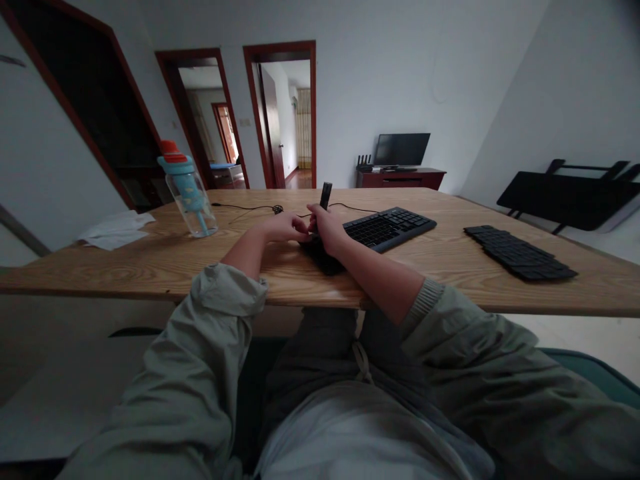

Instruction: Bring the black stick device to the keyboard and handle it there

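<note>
Baggy grey-green fabric sleeves (175, 380) are right up close to the camera, pushed up off the wrists. Next biggest is the wide light-brown wood-grain table (435, 277), then a low dark-red wooden cabinet (425, 178) past its far edge with a black flat screen (403, 149) on top. Long black rectangular keyboard (400, 223) lies on the table, its left end partly hidden under the arms. Off to its right, well apart: some flat, ridged black pieces (523, 252), overlapping. Over on the left stands a clear bottle with a light-blue lid and red cap (189, 193), white crumpled papers (117, 230) beside it. Left hand (286, 227) has its fingers bent by the keyboard's left end; can't tell if it's holding anything. Right hand (327, 227) is clenched around a slim black stick (326, 193), which pokes up nearly upright, lower end hidden. Thin black cable (245, 207) trails behind the hands.
</note>
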### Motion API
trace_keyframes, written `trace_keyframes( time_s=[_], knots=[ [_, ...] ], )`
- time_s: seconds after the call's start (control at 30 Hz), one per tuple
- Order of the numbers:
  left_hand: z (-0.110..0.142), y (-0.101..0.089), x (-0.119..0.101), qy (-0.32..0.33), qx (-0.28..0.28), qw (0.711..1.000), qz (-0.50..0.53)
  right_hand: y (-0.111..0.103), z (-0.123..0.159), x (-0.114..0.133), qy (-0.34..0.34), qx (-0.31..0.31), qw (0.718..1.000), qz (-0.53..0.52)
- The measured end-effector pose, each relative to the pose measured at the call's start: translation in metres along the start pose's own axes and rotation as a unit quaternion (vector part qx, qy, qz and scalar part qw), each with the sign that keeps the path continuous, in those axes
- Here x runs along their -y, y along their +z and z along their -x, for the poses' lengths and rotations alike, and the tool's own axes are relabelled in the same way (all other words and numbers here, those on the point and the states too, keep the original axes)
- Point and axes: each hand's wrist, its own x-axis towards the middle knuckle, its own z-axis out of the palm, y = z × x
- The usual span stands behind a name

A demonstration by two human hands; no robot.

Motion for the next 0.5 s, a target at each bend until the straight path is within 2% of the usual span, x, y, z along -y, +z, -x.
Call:
trace_keyframes(
  time_s=[0.1, 0.2, 0.33, 0.5],
  knots=[
    [0.008, -0.013, 0.004, -0.027, -0.054, 0.998, 0.000, 0.000, -0.001, -0.008, -0.005, 0.001, 1.000, 0.013],
    [0.009, -0.016, 0.008, -0.043, -0.095, 0.994, -0.016, -0.001, -0.002, -0.013, -0.020, -0.016, 0.999, 0.025],
    [0.002, -0.010, 0.012, -0.039, -0.089, 0.992, -0.077, 0.002, -0.001, -0.013, -0.052, -0.039, 0.992, 0.106],
    [-0.006, -0.004, 0.017, -0.022, -0.080, 0.994, -0.076, 0.004, 0.004, -0.008, -0.096, -0.018, 0.984, 0.151]
  ],
)
